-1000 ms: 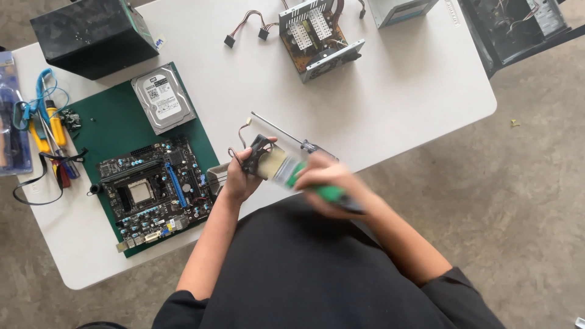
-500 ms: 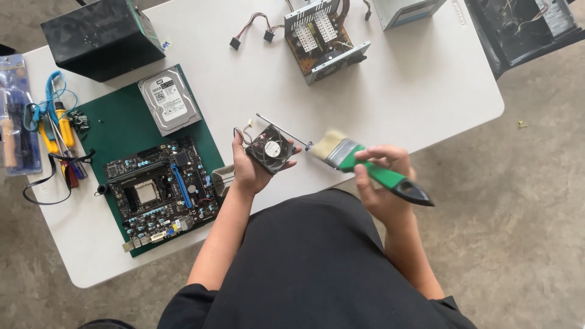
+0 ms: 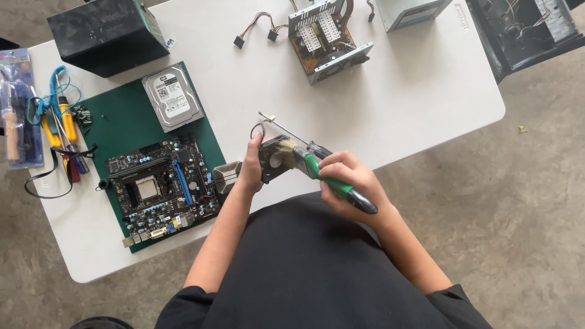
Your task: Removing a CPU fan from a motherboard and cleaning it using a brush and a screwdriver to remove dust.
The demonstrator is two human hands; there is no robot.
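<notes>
My left hand (image 3: 250,167) grips a small black cooling fan (image 3: 272,162) above the table's near edge, with a thin wire looping off its top. My right hand (image 3: 346,181) holds a paintbrush with a green and black handle (image 3: 334,183). Its pale bristles (image 3: 285,147) press on the fan. A finned metal heatsink (image 3: 225,176) lies on the table just left of my left hand.
A motherboard (image 3: 161,184) and a hard drive (image 3: 172,98) lie on a green mat (image 3: 116,122). Hand tools (image 3: 61,131) and a blister pack (image 3: 18,109) sit at the left. A black box (image 3: 106,33), an open power supply (image 3: 328,38) and a computer case (image 3: 527,27) stand at the back.
My right hand has brought the brush back leftward onto the fan. The fan has turned in my left hand, so its face no longer points up at the camera.
</notes>
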